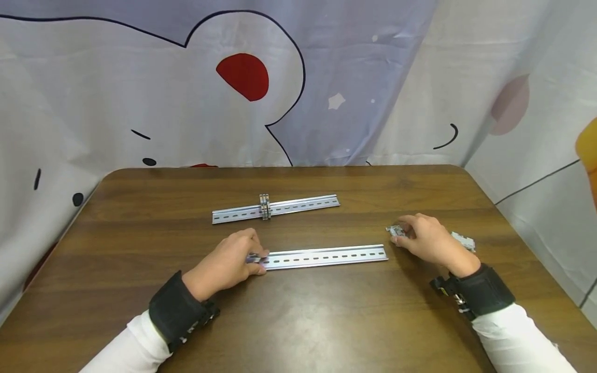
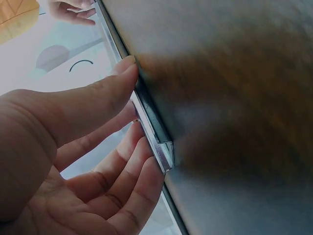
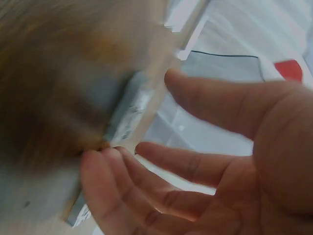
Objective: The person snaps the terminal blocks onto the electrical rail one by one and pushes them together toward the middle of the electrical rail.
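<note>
My left hand [image 1: 233, 259] pinches the left end of a slotted metal DIN rail [image 1: 326, 256] lying on the table. In the left wrist view its thumb is along one edge of the rail [image 2: 155, 128] and its fingers on the other. At the right, my right hand [image 1: 426, 238] is over a small grey terminal block [image 1: 395, 231]. In the right wrist view the thumb and fingers stand apart around this blurred block [image 3: 129, 112]; whether the fingertips touch it I cannot tell. A second grey block [image 1: 464, 242] lies beyond the right hand, partly hidden by it.
Farther back on the wooden table [image 1: 298, 321] lies another slotted rail [image 1: 308, 204], slightly askew. Several thin blocks [image 1: 265, 207] stand side by side on it, left of its middle. A printed curtain [image 1: 354, 77] hangs behind the table's far edge.
</note>
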Action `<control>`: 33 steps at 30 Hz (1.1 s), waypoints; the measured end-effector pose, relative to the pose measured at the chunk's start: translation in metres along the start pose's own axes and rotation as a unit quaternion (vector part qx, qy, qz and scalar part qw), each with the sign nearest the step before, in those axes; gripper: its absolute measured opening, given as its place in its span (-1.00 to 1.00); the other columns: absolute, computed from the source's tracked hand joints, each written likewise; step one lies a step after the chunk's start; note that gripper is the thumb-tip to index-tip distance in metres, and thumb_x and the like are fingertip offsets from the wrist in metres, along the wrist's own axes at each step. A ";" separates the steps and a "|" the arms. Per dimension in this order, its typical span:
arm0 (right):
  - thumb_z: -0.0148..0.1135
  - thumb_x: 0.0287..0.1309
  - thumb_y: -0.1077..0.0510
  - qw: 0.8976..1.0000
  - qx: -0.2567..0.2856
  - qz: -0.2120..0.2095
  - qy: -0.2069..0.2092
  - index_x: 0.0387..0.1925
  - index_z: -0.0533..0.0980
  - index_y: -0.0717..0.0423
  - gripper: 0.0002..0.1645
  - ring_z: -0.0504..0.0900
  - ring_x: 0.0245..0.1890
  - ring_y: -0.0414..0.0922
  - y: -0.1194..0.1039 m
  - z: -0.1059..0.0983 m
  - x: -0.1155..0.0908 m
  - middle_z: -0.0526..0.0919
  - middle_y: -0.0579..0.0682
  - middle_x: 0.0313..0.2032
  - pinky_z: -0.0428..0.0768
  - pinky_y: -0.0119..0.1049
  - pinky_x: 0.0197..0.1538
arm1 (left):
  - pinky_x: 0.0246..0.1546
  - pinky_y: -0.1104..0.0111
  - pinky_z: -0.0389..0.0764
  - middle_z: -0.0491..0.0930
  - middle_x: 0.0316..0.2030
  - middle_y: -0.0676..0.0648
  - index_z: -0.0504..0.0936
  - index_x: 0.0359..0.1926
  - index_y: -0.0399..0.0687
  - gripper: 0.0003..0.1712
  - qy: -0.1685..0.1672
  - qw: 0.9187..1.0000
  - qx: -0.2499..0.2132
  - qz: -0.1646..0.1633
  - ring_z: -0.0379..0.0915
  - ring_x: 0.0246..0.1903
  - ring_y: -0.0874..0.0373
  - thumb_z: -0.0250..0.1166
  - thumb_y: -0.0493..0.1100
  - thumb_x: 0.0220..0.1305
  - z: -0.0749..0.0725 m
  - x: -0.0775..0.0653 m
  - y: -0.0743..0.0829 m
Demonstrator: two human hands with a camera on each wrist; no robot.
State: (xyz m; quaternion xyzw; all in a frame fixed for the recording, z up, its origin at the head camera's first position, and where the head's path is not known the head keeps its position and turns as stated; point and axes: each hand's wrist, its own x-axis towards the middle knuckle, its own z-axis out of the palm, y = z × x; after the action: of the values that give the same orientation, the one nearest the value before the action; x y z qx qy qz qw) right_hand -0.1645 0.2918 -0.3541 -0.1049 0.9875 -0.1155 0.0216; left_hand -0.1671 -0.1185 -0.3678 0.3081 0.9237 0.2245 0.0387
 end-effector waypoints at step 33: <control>0.23 -0.12 0.37 0.999 0.034 -0.027 0.021 -0.30 0.65 0.37 -0.75 0.42 -0.91 -0.33 -0.042 0.003 -0.003 0.47 -0.11 -0.91 0.47 -0.35 -0.59 | -0.35 0.37 0.52 0.61 -0.34 -0.05 0.81 -0.20 -0.18 -0.70 -0.005 1.000 0.001 0.003 0.57 -0.31 0.07 0.55 -0.18 0.00 -0.002 0.002 -0.001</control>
State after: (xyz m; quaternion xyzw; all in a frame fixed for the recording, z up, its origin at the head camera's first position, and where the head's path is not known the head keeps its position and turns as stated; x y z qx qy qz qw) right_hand -0.1525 0.2520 -0.3470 -0.1282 0.9801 -0.1519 0.0012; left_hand -0.1693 -0.1187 -0.3662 0.3122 0.9226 0.2226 0.0422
